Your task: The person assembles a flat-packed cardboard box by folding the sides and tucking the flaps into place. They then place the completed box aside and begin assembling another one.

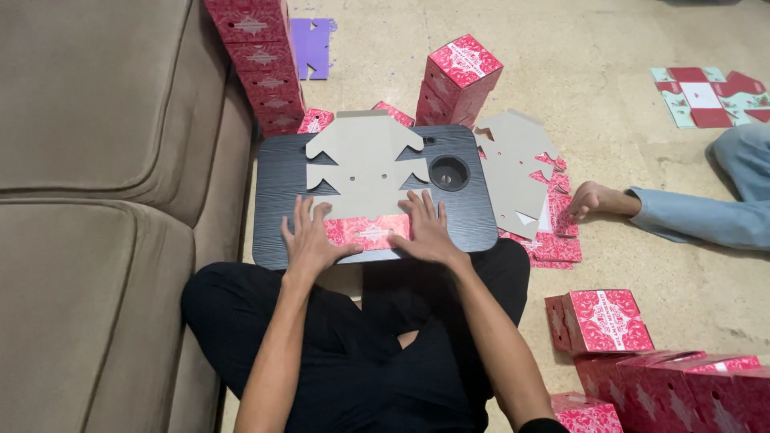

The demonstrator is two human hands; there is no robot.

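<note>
A flat die-cut cardboard box blank [362,164] lies grey side up on a dark lap tray [277,180]. Its near flap [370,232] is folded over and shows a red patterned face. My left hand [309,237] presses flat on the left end of that flap, fingers spread. My right hand [427,231] presses on its right end, fingers spread as well. Neither hand grips anything; both palms lie flat on the cardboard.
A beige sofa [96,200] fills the left. Stacked red boxes [265,64] lean against it, more folded boxes [459,76] stand behind the tray and at lower right [605,321]. A pile of flat blanks [525,180] lies right of the tray. Another person's foot [592,200] rests beside it.
</note>
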